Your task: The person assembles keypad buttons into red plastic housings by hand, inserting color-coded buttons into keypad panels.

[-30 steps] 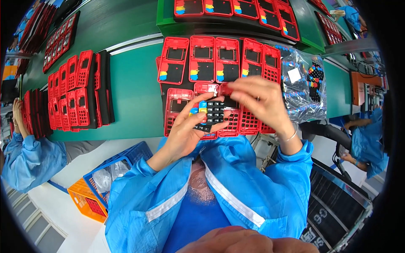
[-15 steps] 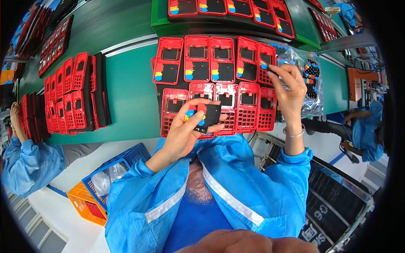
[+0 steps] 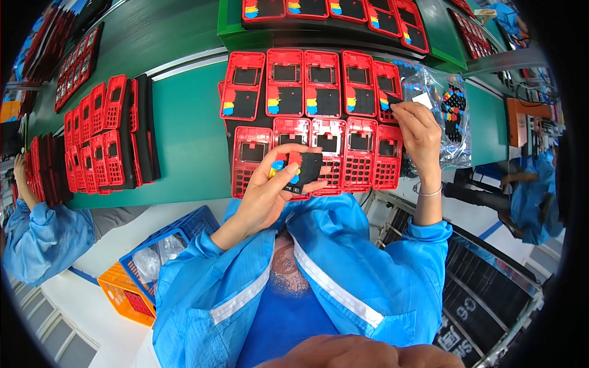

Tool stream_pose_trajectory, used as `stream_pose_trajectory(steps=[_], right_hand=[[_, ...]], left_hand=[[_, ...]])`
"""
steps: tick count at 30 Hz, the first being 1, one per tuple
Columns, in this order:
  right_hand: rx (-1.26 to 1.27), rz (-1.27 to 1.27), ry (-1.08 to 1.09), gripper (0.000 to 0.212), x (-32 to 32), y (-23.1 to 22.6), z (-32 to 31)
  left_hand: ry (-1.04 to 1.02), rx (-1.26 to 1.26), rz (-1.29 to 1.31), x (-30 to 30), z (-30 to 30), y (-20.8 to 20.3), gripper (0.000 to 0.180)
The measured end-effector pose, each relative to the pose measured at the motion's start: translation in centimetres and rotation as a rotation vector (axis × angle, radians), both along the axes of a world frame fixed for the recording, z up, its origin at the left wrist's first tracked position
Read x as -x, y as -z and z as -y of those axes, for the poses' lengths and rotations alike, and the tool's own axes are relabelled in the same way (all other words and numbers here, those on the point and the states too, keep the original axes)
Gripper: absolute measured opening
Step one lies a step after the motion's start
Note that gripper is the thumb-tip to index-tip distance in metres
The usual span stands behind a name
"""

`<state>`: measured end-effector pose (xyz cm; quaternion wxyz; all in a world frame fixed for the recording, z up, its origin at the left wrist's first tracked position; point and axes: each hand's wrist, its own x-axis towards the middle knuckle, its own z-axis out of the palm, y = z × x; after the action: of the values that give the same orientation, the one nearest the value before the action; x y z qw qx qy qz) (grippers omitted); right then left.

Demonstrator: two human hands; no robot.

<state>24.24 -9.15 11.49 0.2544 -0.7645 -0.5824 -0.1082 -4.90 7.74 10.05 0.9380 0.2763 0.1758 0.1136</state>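
My left hand (image 3: 264,193) is closed round a small stack of black rubber keypads (image 3: 311,165) with red, yellow and blue keys. It hovers over the near row of red phone housings (image 3: 251,138). At the far right housing (image 3: 386,69) of the back row, my right hand (image 3: 421,132) pinches the edge of another keypad (image 3: 384,100), which lies at the housing's lower part. The other back-row housings (image 3: 285,56) each have a keypad lying in the lower half. Visible near-row housings have bare key grids, some partly hidden by my left hand.
A clear plastic bag (image 3: 455,116) of keypads lies right of the housings. Stacked trays of red housings (image 3: 98,138) stand left on the green table (image 3: 184,135). A raised green shelf (image 3: 230,30) carries more housings. Co-workers sit at both sides; a blue crate (image 3: 144,248) is below left.
My right hand has moved slightly down and left, bringing its keypad from above the far right housing onto it. The left hand stays in place with its stack.
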Motion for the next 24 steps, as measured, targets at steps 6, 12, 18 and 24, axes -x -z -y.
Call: stream_pose_trajectory(steps=[6, 12, 18, 24], right_hand=[[-0.073, -0.025, 0.047, 0.026, 0.0, 0.5, 0.5], [0.018, -0.041, -0.004, 0.025, 0.0, 0.6, 1.1], [0.017, 0.008, -0.001, 0.021, 0.2, 0.1, 0.8], [0.057, 0.027, -0.030, 0.022, 0.1, 0.3, 0.2]], left_hand=[[-0.002, -0.006, -0.016, 0.0, 0.1, 0.0, 0.029], [0.012, -0.012, -0.012, -0.1, 0.1, -0.1, 0.030], [0.014, -0.004, -0.005, -0.1, 0.2, 0.0, 0.030], [0.008, -0.010, -0.007, 0.0, 0.2, -0.2, 0.031]])
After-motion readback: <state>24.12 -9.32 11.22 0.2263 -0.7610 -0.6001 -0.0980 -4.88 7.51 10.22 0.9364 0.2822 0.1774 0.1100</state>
